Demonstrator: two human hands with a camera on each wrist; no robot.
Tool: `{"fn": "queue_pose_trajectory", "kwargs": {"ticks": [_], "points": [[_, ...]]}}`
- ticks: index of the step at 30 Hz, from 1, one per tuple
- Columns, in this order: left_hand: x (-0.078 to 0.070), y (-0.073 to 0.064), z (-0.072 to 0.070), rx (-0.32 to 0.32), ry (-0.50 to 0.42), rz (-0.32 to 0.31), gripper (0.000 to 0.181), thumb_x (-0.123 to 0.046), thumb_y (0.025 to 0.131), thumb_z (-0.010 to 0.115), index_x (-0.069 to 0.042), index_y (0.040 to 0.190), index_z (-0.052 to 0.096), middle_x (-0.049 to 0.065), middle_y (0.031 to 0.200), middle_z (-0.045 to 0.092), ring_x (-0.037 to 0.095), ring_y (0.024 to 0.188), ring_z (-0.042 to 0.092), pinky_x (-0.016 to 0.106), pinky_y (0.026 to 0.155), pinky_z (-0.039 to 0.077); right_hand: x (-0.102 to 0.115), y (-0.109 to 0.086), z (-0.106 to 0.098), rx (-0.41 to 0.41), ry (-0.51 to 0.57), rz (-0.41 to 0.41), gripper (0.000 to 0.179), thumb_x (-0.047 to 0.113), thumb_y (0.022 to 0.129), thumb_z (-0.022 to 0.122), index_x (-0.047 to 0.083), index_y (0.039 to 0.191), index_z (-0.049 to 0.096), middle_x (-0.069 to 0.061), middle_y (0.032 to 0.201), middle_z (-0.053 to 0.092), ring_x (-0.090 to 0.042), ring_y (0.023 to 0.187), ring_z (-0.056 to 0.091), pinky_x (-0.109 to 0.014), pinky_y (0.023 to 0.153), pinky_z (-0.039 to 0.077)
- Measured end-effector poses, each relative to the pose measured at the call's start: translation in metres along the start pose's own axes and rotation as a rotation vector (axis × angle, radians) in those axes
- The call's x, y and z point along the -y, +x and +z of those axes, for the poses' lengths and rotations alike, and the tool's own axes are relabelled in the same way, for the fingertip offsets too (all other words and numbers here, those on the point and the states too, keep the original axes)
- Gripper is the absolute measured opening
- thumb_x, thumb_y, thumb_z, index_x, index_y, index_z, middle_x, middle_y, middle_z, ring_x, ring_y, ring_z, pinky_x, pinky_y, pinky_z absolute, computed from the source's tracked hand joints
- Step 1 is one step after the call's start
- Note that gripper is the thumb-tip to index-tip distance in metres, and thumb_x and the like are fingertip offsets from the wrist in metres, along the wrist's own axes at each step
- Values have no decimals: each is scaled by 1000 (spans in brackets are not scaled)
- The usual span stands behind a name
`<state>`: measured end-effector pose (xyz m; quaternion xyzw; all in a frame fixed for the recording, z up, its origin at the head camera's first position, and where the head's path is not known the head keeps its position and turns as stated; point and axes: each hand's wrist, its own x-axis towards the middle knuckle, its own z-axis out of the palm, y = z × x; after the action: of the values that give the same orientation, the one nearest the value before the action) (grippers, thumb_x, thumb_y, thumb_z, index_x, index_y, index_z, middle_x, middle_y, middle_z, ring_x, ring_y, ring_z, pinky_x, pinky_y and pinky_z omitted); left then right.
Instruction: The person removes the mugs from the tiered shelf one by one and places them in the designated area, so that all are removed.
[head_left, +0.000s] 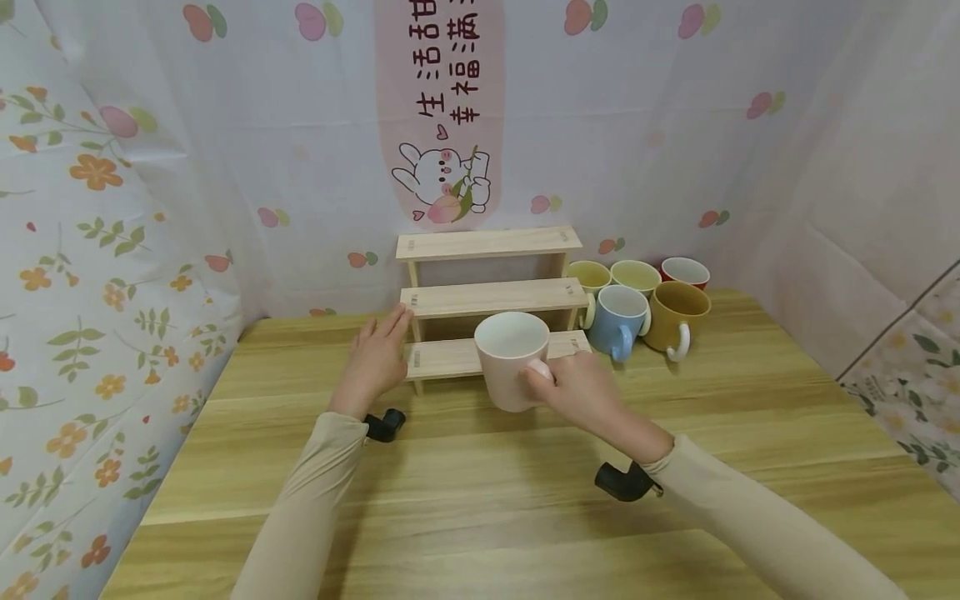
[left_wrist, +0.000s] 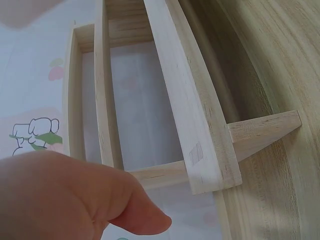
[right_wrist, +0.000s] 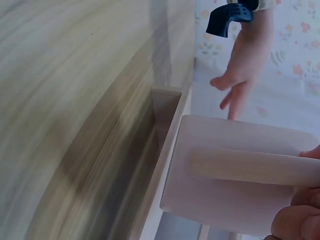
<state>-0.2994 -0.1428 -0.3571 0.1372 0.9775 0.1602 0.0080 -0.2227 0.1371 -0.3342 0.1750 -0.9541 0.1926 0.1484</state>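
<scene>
A pale pink mug (head_left: 504,367), white inside, is upright in front of the lowest shelf of a three-tier wooden rack (head_left: 491,300). My right hand (head_left: 583,390) grips it by the handle (right_wrist: 250,167). The right wrist view has the mug close up, its handle toward the camera. At the rack's left end is my left hand (head_left: 377,358), fingers extended toward the middle shelf; whether the fingertips touch the wood cannot be told. In the left wrist view its thumb (left_wrist: 145,212) is apart from the lowest board (left_wrist: 195,115).
Right of the rack several mugs stand close together: a blue mug (head_left: 619,317), a brown mug (head_left: 678,315), a red mug (head_left: 686,271) and yellow-green ones (head_left: 634,275). A patterned cloth (head_left: 300,183) hangs behind the wooden table (head_left: 480,517).
</scene>
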Motion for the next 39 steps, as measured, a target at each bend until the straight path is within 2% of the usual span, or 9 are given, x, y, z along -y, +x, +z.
{"fn": "queue_pose_trajectory", "kwargs": {"ticks": [7, 12, 16, 25, 28, 32, 39], "points": [[0, 0, -1, -7, 18, 0, 72, -3, 88, 52, -11, 153, 22, 7, 161, 16, 52, 139, 19, 66, 111, 19, -18, -24, -16, -36, 32, 27, 42, 23, 88, 61, 12, 50, 44, 6, 45, 37, -9, 45, 36, -22, 43, 28], [-1, 1, -1, -7, 15, 15, 69, -2, 90, 49, -11, 153, 23, 7, 160, 17, 52, 138, 20, 66, 110, 20, -34, -44, -31, -13, 1, 67, 39, 21, 88, 63, 12, 53, 46, 5, 48, 37, -9, 46, 35, -21, 43, 28], [0, 0, -1, -11, 15, -3, 69, -1, 90, 49, -11, 153, 22, 7, 161, 16, 52, 138, 20, 68, 109, 21, -49, -57, -36, -26, -34, 95, 41, 23, 88, 63, 13, 52, 45, 6, 48, 36, -9, 46, 34, -21, 43, 26], [-1, 2, -1, -5, 15, 5, 68, -1, 90, 47, -11, 153, 23, 8, 160, 17, 52, 138, 20, 66, 110, 21, -90, -90, -42, -147, -110, 141, 48, 25, 90, 62, 15, 49, 38, 7, 46, 31, -8, 44, 28, -21, 43, 22], [-2, 2, -2, -16, 14, 6, 67, 0, 90, 47, -10, 153, 24, 8, 160, 18, 52, 138, 21, 66, 110, 21, -103, -95, -43, -161, -126, 163, 49, 26, 91, 60, 14, 49, 38, 6, 45, 32, -9, 44, 29, -22, 43, 21], [-3, 1, -2, -22, 10, 6, 67, 1, 90, 46, -10, 152, 24, 8, 160, 18, 52, 138, 21, 66, 110, 21, -117, -99, -41, -139, -143, 207, 50, 28, 93, 57, 13, 50, 37, 4, 46, 33, -12, 45, 31, -24, 43, 22], [-3, 1, -1, 5, -5, -6, 69, 0, 90, 47, -12, 154, 21, 6, 161, 15, 51, 140, 18, 66, 111, 19, -135, -93, -37, -95, -171, 266, 50, 28, 95, 50, 12, 50, 36, 1, 46, 34, -18, 46, 36, -28, 44, 25]]}}
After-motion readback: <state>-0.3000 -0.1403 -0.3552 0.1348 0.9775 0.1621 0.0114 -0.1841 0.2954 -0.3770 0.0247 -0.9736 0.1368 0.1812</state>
